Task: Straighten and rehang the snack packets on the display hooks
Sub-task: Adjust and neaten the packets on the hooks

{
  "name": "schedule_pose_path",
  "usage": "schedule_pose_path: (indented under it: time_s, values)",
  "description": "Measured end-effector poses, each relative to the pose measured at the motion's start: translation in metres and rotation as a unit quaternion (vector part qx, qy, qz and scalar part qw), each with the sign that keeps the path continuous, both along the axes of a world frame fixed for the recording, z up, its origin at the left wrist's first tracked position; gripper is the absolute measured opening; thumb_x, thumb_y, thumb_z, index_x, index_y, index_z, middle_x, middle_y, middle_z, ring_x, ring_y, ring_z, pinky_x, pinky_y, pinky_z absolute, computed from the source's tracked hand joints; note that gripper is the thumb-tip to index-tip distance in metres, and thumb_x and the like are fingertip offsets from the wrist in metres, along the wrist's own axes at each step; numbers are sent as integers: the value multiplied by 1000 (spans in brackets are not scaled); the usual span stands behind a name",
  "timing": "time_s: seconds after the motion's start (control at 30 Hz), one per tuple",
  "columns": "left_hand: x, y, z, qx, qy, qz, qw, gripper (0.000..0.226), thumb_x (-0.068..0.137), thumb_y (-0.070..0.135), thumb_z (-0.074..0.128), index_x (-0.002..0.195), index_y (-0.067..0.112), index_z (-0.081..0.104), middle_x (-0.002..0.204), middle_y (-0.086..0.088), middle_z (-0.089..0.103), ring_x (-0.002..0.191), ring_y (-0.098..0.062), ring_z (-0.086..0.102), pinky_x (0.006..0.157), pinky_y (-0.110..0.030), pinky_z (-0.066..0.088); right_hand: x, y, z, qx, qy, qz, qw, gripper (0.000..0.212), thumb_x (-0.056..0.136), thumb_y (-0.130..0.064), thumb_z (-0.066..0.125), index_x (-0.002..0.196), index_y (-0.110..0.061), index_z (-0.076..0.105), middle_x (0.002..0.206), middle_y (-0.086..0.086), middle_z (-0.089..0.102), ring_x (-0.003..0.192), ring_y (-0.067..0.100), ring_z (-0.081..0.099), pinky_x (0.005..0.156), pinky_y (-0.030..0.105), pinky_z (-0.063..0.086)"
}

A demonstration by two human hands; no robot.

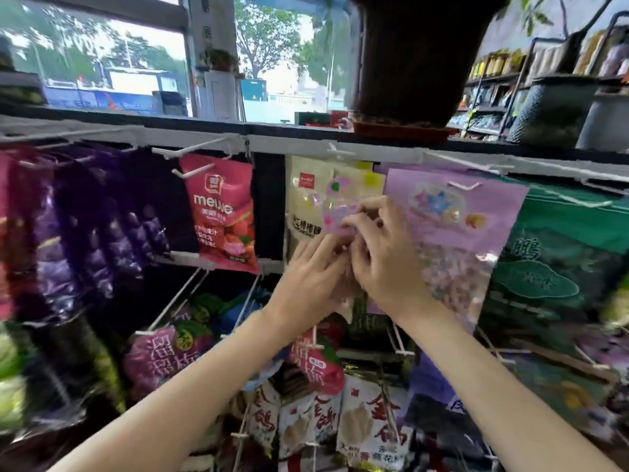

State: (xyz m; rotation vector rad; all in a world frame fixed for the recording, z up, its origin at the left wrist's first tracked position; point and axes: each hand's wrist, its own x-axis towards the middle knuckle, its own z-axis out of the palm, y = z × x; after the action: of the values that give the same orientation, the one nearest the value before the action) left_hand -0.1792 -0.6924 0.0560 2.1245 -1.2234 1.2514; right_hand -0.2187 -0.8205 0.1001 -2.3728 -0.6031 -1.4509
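At the top row of the display rack, both hands meet on one small pink packet [340, 212] with coloured shapes on its front. The right hand [384, 257] has its fingers curled over the packet's right edge, pinching it near the middle. The left hand [313, 277] comes up from below with its fingers reaching to the packet's lower part; the picture is blurred just there, so whether it pinches or only props the packet I cannot tell. The packet lies against a cream-white packet [306, 202] that hangs behind it, and just beside a large lilac packet [459, 229] on its right. Whether the pink one is on a hook or free in the hands is hidden.

Left of the cream packet hangs a red strawberry packet [221, 212] on a white hook [190, 172], and further left a run of purple packets [98, 229]. To the far right hangs a green packet [558, 277]. Below the hands, more white hooks carry magenta packets [160, 356] and white packets with red characters [371, 427]. On the shelf above the rack stands a dark plant pot [418, 56] in a saucer, with a window behind showing trees and a street.
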Motion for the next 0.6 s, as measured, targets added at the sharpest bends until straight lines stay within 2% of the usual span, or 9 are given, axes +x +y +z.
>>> schedule_pose_path:
  time_s: [0.1,0.2,0.3,0.37,0.43,0.5,0.57,0.6]
  values:
    - [7,59,3,-45,16,42,998,19,81,14,49,99,10,54,113,-3,42,96,-24,46,79,-33,35,19,51,5,2,9,8,1000,24,83,-8,43,97,-4,62,108,11,48,95,25,52,81,29,47]
    - [19,119,5,-46,52,89,994,24,79,13,48,97,8,62,114,-3,44,99,-22,44,81,-30,32,40,103,5,25,82,3,996,26,83,-5,47,106,-5,60,117,14,48,107,22,48,94,15,37]
    - [30,169,-1,-60,123,132,982,30,79,14,43,104,10,60,121,-8,47,107,-24,43,87,-33,35,69,137,-6,101,254,-6,962,44,87,-7,53,130,-8,44,141,11,30,130,24,34,106,27,32]
    - [37,195,-9,-58,165,148,973,31,81,9,49,110,7,58,129,-13,44,110,-27,44,91,-40,39,83,152,-12,200,313,-7,928,60,87,-15,58,139,-10,30,147,10,25,134,24,31,112,35,29]
    - [41,215,-14,-46,189,134,972,34,79,1,58,113,5,57,133,-15,41,111,-28,44,97,-41,39,95,160,-11,308,330,-6,892,72,86,-27,63,143,-11,22,146,8,31,131,25,37,109,39,34]
    - [44,231,-13,-36,197,112,973,36,77,-3,59,112,4,57,133,-17,41,112,-28,46,98,-41,39,103,166,-8,369,355,-11,859,78,83,-33,66,142,-12,21,142,8,37,125,27,46,104,40,39]
    - [45,241,-10,-34,203,95,974,34,78,-3,58,112,3,56,135,-18,39,112,-30,48,95,-40,41,110,171,-6,409,373,7,833,77,82,-33,68,140,-15,22,135,9,43,100,29,62,89,48,51]
    - [44,244,-9,-33,208,88,974,34,79,-2,57,113,3,56,136,-17,38,113,-29,48,92,-37,43,110,175,-4,422,382,14,822,74,82,-32,68,139,-14,24,130,9,46,83,26,66,75,45,56]
